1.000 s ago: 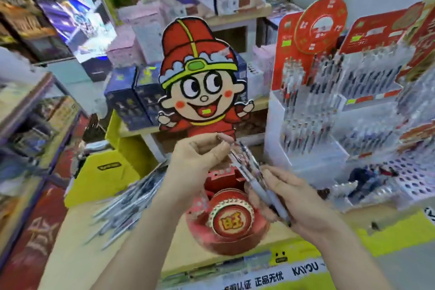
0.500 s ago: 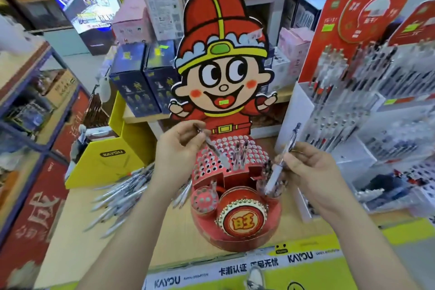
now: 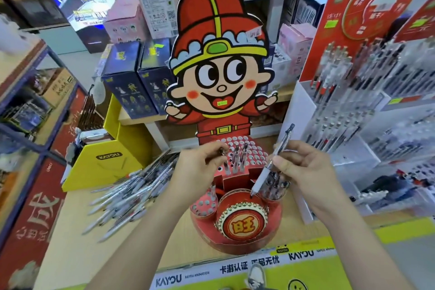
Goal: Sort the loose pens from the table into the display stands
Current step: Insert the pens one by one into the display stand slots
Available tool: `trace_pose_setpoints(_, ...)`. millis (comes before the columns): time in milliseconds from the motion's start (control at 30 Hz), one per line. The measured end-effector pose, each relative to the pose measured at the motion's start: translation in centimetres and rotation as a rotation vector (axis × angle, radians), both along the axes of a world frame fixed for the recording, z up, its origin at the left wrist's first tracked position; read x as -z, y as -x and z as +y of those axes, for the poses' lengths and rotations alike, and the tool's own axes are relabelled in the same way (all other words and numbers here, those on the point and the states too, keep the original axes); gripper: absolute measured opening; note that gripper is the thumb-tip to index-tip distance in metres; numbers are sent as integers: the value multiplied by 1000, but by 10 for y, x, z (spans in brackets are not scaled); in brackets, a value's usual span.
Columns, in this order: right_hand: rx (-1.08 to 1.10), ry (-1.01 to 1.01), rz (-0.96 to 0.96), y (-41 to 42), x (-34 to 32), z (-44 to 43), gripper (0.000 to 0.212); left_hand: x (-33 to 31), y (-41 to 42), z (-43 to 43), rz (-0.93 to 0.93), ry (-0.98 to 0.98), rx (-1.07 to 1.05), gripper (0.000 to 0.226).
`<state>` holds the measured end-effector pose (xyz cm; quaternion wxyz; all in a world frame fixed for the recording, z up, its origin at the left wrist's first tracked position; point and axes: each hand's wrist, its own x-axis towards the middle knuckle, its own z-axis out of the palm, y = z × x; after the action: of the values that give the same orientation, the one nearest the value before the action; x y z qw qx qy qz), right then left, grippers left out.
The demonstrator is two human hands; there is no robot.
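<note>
While loading the red cardboard cartoon-boy pen stand point(image 3: 233, 181), pinches slim dark pen point(image 3: 222, 152) in left hand point(image 3: 195, 172) above its holes point(image 3: 256, 155), white plastic pen point(image 3: 261, 176) in right hand point(image 3: 306, 172), tip-down for slotting.

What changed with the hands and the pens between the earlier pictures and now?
A second ago both hands held pens together in front of the red stand. Now they are apart: the left hand pinches one pen, lowered to the stand's holes; the right hand grips a white pen, tip pointing down at the stand's front. The pile of loose pens on the table stayed where it was.
</note>
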<state>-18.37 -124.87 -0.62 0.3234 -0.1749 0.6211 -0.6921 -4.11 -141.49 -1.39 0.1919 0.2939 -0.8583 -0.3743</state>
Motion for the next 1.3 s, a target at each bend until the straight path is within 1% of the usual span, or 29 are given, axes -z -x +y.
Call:
trace_pose_setpoints(67,-39,-13,27,-3,-1,0,24,0,3,-2,4,-11,-17,25)
trace_pose_setpoints(167,-68,-20,44,-6,0,2,30,0,10,-4,-23,54,8,31)
trace_pose_setpoints(267,-77,-27,51,-10,-1,1,30,0,14,-4,-59,113,23,36)
trace_pose_setpoints(367,-61,1,7,-15,-3,-1,28,0,14,-2,-67,149,46,34)
trace_pose_setpoints(533,-50,42,-51,-14,-2,-1,26,-1,12,-4,-25,45,8,26)
trace_pose_setpoints(600,-51,41,-50,-12,0,-1,21,-1,13,-4,-51,113,61,27)
trace_pose_setpoints(667,-53,54,-54,-11,-2,-1,21,-3,13,-1,-82,241,130,28)
trace_pose_setpoints(700,-55,66,-57,-10,-3,-1,24,-3,13,-1,-81,263,136,29)
trace_pose_setpoints(767,-59,80,-58,-10,-4,0,27,-3,13,-1,-47,179,84,29)
trace_pose_setpoints(833,-55,77,-48,-11,-2,1,22,-2,13,-2,-51,107,54,30)
trace_pose_setpoints(933,-78,50,-15,-11,0,-1,21,-2,13,1,-90,112,67,33)
trace_pose_setpoints(1033,-111,18,52,-12,-1,-4,26,-4,12,0,-113,61,67,35)
trace_pose_setpoints(1133,-162,-4,114,-12,0,-6,33,-11,7,0,-191,62,64,49)
trace_pose_setpoints(1167,-185,-9,135,-12,0,-7,34,-16,4,1,-154,56,33,52)
trace_pose_setpoints(1200,-207,-12,155,-12,0,-8,35,-23,1,3,-72,26,-13,50)
trace_pose_setpoints(1233,-224,-12,172,-12,0,-9,37,-32,-1,5,30,-36,-55,44)
trace_pose_setpoints(1267,-239,-8,188,-13,-1,-11,39,-42,-3,7,123,-142,-66,36)
trace_pose_setpoints(1300,-255,-4,202,-13,-2,-13,41,-52,-4,10,182,-272,-32,32)
